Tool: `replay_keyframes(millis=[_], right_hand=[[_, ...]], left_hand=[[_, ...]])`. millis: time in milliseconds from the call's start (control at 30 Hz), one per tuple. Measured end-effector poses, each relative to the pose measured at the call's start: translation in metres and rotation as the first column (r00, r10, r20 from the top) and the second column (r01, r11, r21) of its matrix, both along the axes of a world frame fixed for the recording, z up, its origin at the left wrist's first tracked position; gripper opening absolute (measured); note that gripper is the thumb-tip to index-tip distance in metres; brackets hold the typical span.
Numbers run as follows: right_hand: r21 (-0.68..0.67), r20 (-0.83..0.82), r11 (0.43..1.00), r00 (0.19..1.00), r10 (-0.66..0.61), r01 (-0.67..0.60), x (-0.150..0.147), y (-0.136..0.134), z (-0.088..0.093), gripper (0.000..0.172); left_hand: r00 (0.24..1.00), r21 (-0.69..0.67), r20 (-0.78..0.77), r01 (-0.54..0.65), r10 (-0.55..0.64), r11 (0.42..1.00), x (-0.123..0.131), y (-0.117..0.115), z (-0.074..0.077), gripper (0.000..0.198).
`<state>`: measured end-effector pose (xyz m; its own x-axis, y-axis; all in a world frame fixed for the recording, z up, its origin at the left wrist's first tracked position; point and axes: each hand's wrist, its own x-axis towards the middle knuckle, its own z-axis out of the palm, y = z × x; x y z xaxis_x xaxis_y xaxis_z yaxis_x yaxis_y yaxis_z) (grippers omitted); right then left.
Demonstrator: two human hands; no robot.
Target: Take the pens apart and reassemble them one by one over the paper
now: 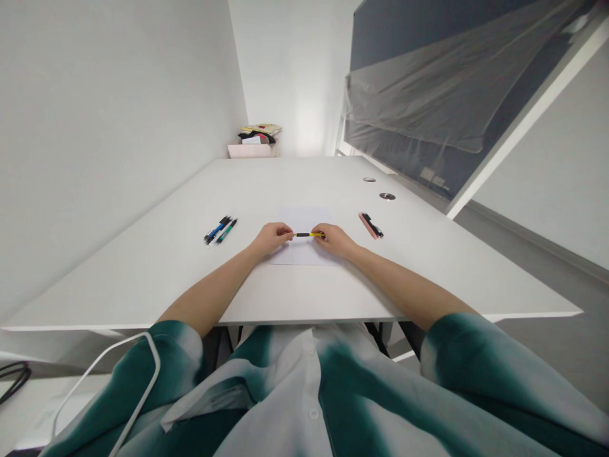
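Nearest the camera, a green-and-white tie-dyed shirt (304,406) is filling the bottom of the view, with a white cable (102,374) curving beside its left sleeve (143,381). A black cable (14,381) is lying coiled at the far left edge, lower than the worktop (143,279).

Both bare forearms are reaching forward over the white worktop, and the left hand (272,238) and right hand (335,240) are meeting near its middle. Each grip is closed on one end of a slim yellow-and-black pen (309,234), with only a short middle stretch showing between them. The pen is lying crosswise, left to right, above a sheet of white paper (304,219). The hands are partly resting on the sheet, though whether the pen is touching it is hard to tell.

To the left of the hands, a blue pen (216,230) and a green pen (226,231) are lying side by side, well apart from the paper. To the right, a black pen (372,225) is lying against a salmon-pink case (367,225).

Farther on, two round metal grommets (387,196) are set into the worktop's right side. At the far end, a heap of fabric (261,132) is sitting on a pink box (248,151), while a dark panel under clear plastic sheeting (451,82) is leaning along the right.
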<state>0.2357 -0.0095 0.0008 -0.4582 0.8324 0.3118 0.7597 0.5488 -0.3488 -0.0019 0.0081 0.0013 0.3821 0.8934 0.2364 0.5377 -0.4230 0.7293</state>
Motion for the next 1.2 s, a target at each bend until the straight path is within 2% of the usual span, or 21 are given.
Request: replay_keyframes(millis=[300,633,1033,1200], right_hand=[[0.001,-0.036,0.999,0.998,-0.045,0.045,0.000,0.001,-0.003,0.028],[0.040,0.001,0.998,0.999,-0.038,0.038,-0.001,0.002,-0.004,0.022],[0.026,0.126,1.000,0.992,-0.021,0.018,-0.005,-0.007,0.002,0.030],[-0.005,0.160,0.999,0.986,-0.050,0.052,-0.007,-0.010,0.005,0.031]], left_hand=[[0.998,-0.004,0.065,-0.003,0.004,1.000,0.001,0.002,-0.004,0.030],[1.000,0.010,0.009,-0.020,0.020,1.000,0.003,-0.004,0.000,0.027],[0.999,0.064,-0.022,-0.027,0.028,0.998,0.005,-0.004,-0.002,0.027],[1.000,0.061,-0.010,-0.021,0.022,0.998,0.006,-0.004,-0.003,0.026]])
